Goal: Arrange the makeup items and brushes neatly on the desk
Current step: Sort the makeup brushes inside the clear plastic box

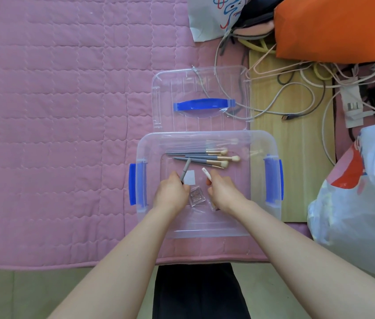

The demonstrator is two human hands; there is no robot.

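Observation:
A clear plastic box (260,139) with blue side latches sits on the pink quilt, and both my hands are inside it. My left hand (170,192) grips a grey pen-like stick (186,170) that points up and away. My right hand (222,189) holds a small white and pink tube (206,173). Several grey-handled makeup brushes (205,157) with cream tips lie side by side at the far part of the box. A small clear square compact (196,195) lies between my hands, beside a white card (190,177).
The box's clear lid (170,88) with a blue handle lies just beyond the box. A wooden board (301,157) with tangled cables is to the right, with an orange bag (334,26) behind it and a white plastic bag (366,192) at the right edge. Pink quilt (55,123) spreads left.

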